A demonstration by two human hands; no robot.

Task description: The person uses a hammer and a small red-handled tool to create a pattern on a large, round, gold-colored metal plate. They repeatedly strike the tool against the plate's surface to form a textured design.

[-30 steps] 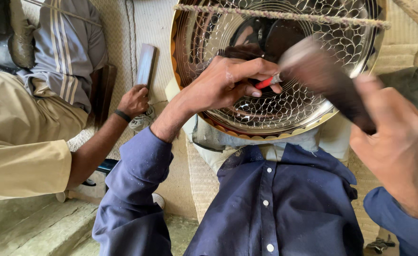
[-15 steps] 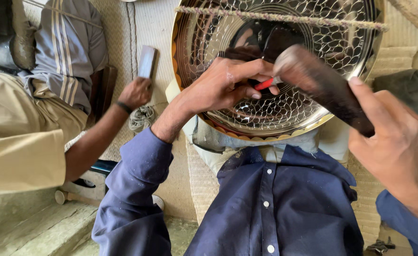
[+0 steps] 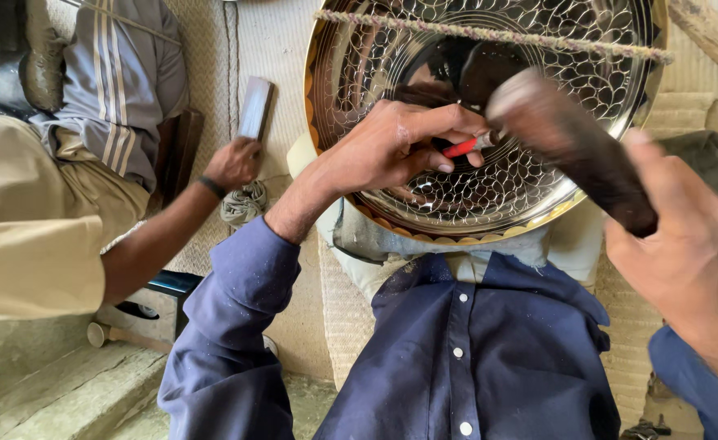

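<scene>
A: Where is the work now?

B: The round brass tray leans against the person's knees, above the blue shirt, with a twisted cord across its top. Its face carries a fine pattern of engraved loops.

A: And the hands?

B: The left hand has its fingers closed around a small red-handled punch, tip on the metal near the tray's middle. The right hand grips a dark wooden mallet, fingers wrapped tight; its head is at the punch's end and looks blurred.

A: How to do it well?

B: I think the punch should stay firmly on the line, with short, even blows. Also the tray must not slide.

A: Somebody else nearby?

B: Yes, another person's hand on the left holds a flat grey block, well apart.
</scene>
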